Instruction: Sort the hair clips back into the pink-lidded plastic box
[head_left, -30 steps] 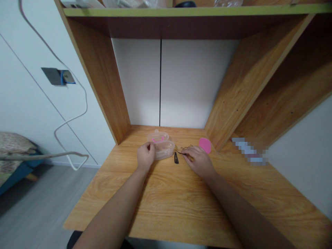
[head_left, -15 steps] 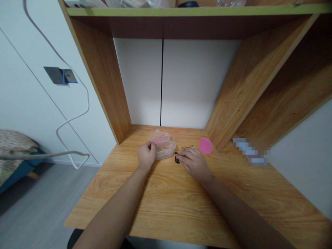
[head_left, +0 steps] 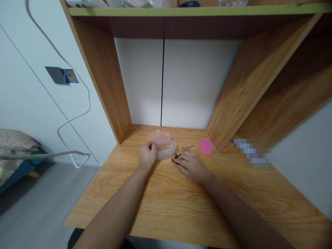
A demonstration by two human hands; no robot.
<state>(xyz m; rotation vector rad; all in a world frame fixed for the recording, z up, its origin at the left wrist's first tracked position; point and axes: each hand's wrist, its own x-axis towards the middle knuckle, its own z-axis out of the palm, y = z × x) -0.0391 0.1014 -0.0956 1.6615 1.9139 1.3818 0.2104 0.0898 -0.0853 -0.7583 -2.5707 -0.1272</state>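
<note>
Hands on box, black clip; pixelated strip unreadable

At the left of the frame we see a white cable curling down in front of a pale wall, past a grey plate beside blue wires. Below, we have patterned cloth over something blue, near the grey floor. Across the top we see a green-edged shelf bearing clear plastic and a black object. At right, a pixelated item is too blurred for us to name.
</note>
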